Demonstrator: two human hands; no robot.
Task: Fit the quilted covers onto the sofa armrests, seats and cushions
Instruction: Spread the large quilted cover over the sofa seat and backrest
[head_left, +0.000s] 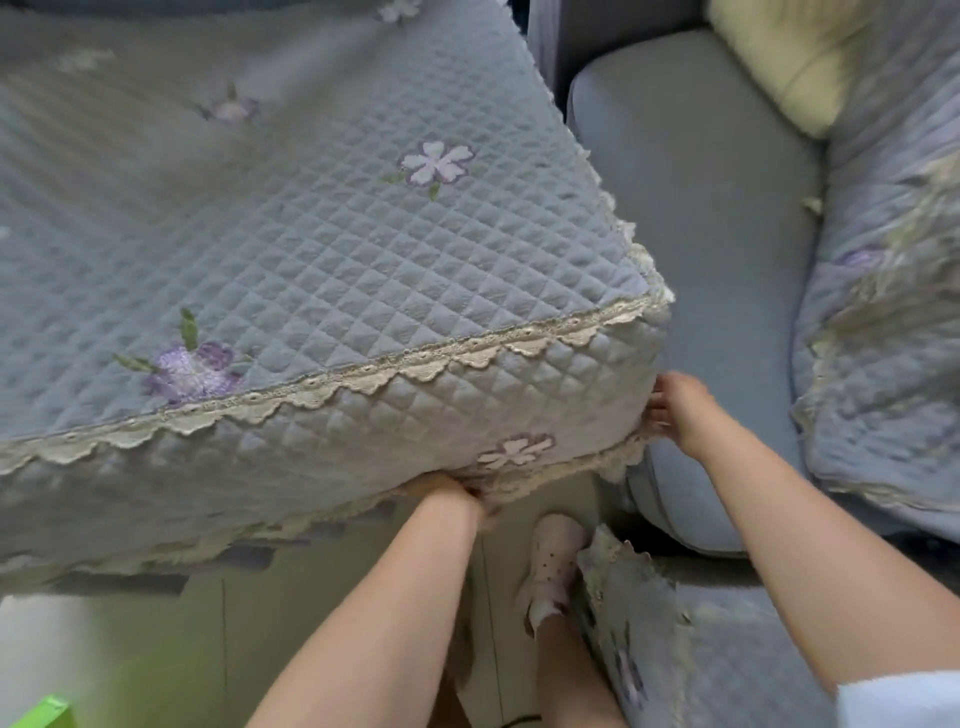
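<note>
Centrally, a quilted cover (322, 249) in grey-blue, embroidered with purple flowers and edged with cream lace trim (363, 376), is seen stretched over a large seat cushion that fills the upper left and middle of the frame; its front skirt hangs down toward the lower left. The left hand (447, 491) is tucked under the bottom hem of that skirt at the lower centre, its fingers curled into the fabric and mostly hidden by it; the right hand (675, 410) is set at the cushion's right front corner, the lace edge being pinched between its fingertips. An uncovered grey sofa seat (701, 218) lies just beside the corner, to the right of centre; a pale yellow cushion (779, 62) is seen at the upper right, and a second quilted cover (883, 312) is draped along the right edge. Another crumpled cover (675, 649) lies at the lower right, close to a foot in a pale sock (556, 561) on the tiled floor (260, 623); a green object (47, 712) is cut off at the lower left corner.
</note>
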